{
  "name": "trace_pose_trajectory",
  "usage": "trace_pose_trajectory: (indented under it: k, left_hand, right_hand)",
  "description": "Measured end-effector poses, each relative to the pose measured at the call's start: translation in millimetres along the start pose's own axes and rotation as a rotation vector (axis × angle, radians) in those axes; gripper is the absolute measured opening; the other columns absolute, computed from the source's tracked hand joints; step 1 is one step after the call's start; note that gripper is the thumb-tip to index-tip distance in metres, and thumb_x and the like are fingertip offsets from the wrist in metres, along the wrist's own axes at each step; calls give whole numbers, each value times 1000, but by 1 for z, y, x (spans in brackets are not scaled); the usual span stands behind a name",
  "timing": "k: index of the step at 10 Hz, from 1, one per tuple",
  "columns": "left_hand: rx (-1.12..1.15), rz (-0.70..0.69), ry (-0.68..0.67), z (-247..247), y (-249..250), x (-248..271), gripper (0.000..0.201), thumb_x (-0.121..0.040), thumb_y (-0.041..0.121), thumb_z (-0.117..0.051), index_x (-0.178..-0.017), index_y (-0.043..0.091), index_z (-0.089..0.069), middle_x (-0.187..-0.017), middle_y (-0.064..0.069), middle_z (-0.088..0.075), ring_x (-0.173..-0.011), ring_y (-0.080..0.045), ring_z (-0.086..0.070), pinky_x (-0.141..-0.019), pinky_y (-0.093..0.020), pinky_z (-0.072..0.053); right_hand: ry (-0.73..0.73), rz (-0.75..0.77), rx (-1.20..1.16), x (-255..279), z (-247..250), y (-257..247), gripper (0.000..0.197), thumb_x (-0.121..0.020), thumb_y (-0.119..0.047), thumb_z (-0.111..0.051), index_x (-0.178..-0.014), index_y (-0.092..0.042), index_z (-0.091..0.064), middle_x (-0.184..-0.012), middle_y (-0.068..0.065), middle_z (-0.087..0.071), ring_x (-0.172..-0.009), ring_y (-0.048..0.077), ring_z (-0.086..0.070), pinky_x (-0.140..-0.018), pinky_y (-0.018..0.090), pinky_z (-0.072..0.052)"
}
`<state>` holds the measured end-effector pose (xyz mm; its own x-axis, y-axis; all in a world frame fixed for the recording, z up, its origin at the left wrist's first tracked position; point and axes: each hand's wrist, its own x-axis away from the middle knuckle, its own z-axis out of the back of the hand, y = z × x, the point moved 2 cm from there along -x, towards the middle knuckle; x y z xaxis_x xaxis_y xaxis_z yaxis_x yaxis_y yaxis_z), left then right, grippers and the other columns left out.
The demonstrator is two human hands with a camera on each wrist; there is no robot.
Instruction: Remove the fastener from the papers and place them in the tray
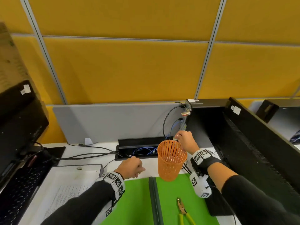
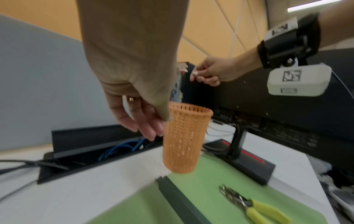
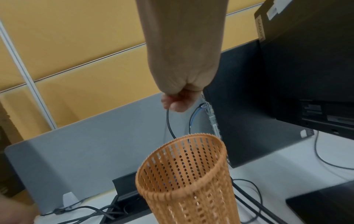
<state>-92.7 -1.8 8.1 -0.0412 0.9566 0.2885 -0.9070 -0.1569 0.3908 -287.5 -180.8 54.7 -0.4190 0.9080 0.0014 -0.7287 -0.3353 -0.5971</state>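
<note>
One orange basket [image 1: 171,160]; right hand [image 1: 186,143] fingers pinched together, left hand [image 1: 131,167] fingers loose.

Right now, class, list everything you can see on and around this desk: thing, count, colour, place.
mesh pen holder: one, orange, standing at the green mat's far edge, below the right hand
green mat: one, near desk centre
pliers: one, yellow handles, lying on the mat
papers: one printed stack, white, left of the mat
cable box: one, black, open, blue cables inside
monitors: two, black, left and right
left hand: loosely curled, holding nothing visible
right hand: fingertips pinched together above the holder; what it holds is too small to tell
</note>
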Motion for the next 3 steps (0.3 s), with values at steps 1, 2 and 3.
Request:
trace_pose_trajectory:
  k: [1, 2, 3]
  left_hand:
    - [-48, 33, 187, 52, 4, 6, 43, -95, 42, -45, -62, 16, -53, -50, 3, -50, -46, -15, -50, -58, -26, -43]
    - [-116, 44, 376, 107, 3, 8, 45, -93, 37, -47, -56, 14, -37, -55, -4, -41, -60, -28, -46, -55, -29, -30]
    - [-89, 55, 523, 159, 8, 16, 37, -92, 31, -48, -61, 19, -33, -60, -1, -42, -65, -26, -47, -55, -31, -27]
  right_hand:
    - [14, 96, -11, -6, 17, -26, 15, -92, -13, -53, -82, -4, -60, -87, 20, -63, -76, 25, -57, -72, 34, -45]
    - [94, 169, 14, -15, 37, -52, 41, -95, -29, -47, -58, -11, -46, -59, 10, -52, -56, 23, -53, -54, 34, -40]
    - [195, 275, 13, -20, 59, -86, 53, -95, -32, -46, -48, -17, -28, -44, -2, -28, -40, 14, -30, -45, 30, -22]
